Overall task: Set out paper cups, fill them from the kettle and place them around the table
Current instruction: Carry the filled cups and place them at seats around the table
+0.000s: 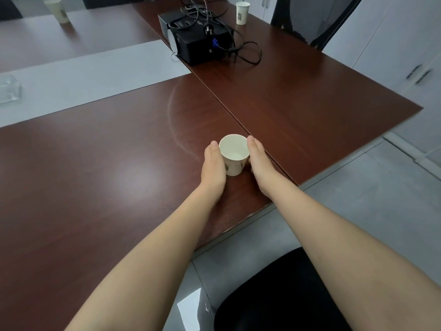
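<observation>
White paper cup (pixel 233 155) stood upright on the dark red-brown wooden surface (pixel 95 175), close to the near edge and just left of the seam between two panels. Its long axis ran vertical: the open mouth pointed up and the narrower base sat down. The left hand (pixel 213 163) and the right hand (pixel 259 161) flanked the cup, one palm against each side of its wall. The fingers were extended rather than curled, making a two-sided press and not a wrap. The interior appeared to hold clear liquid, though the pale lining made the level hard to confirm.

Step in hand, by judgement: placement of a filled cup at this seat position. A far white paper cup (pixel 242 13) and a blurred pale paper cup (pixel 59 10) stood well apart at distant positions, to either side of the black box-shaped projector (pixel 198 44). No kettle was in view.

Next move called for: part both hands outward evenly, without dragging the thin wall, so that the cup stays upright and nothing slops over the rim.
</observation>
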Tool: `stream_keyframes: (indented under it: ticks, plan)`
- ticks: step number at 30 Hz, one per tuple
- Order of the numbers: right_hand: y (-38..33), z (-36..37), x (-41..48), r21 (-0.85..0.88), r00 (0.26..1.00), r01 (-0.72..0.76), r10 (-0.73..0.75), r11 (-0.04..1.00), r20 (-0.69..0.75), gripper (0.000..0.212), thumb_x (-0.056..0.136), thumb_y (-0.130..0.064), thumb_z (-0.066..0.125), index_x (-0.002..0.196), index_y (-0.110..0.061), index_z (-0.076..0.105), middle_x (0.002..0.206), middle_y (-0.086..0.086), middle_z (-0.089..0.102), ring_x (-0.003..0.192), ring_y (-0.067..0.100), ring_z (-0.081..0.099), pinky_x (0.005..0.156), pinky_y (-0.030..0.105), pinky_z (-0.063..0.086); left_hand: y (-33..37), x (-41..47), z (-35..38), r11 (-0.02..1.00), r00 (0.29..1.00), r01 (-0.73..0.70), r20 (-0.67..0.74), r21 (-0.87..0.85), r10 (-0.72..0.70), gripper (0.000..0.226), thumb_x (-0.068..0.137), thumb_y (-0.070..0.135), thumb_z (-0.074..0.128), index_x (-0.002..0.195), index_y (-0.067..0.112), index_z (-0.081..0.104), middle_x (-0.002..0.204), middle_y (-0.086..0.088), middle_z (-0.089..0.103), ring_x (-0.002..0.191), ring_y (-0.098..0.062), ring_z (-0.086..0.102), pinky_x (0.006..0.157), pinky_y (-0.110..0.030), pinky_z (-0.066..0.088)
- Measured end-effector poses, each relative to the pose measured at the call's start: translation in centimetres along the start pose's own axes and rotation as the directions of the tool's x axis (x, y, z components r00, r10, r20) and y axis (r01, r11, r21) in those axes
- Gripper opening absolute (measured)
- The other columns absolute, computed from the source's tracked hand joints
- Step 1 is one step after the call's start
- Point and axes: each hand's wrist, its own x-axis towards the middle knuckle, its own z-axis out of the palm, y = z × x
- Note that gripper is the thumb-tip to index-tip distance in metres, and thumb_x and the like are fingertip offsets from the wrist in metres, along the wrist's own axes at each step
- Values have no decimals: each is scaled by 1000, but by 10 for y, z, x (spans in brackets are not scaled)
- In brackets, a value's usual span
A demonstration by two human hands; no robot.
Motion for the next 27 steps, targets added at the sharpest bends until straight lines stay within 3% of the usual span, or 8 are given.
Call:
stream_keyframes:
  ticks: [3,9,20,27]
  plan:
    - [-10,-10,-10,-2,998,20,-20,1000,-51,58,99,-49,28,151,-24,18,155,-2,27,142,18,23,112,33,19,12,-13,-6,1000,1000,16,-26,12,-16,53,102,46,17,147,20,28,149,1,35,134,-15,32,96,-23,20]
    - [-38,-19,-44,-22,991,92,-94,995,-94,55,100,-44,30,150,-23,19,156,-1,25,143,18,23,110,32,21,40,-46,-18,999,999,-10,-33,44,11,53,102,43,17,148,19,25,152,1,32,139,-17,28,100,-26,21]
    - [-56,-46,-149,-110,978,206,-209,972,-11,54,101,-41,28,151,-22,17,157,1,23,143,19,22,113,35,21,75,-160,-29,990,987,-135,-84,45,139,46,103,38,26,144,20,32,146,2,39,127,-13,36,93,-22,24]
    - [-46,-74,-248,-95,961,277,-273,956,47,56,100,-41,33,151,-24,15,155,-1,28,141,18,28,111,34,24,75,-279,-27,979,969,-198,-136,56,204,46,102,38,27,144,20,34,147,1,39,133,-16,36,95,-23,26]
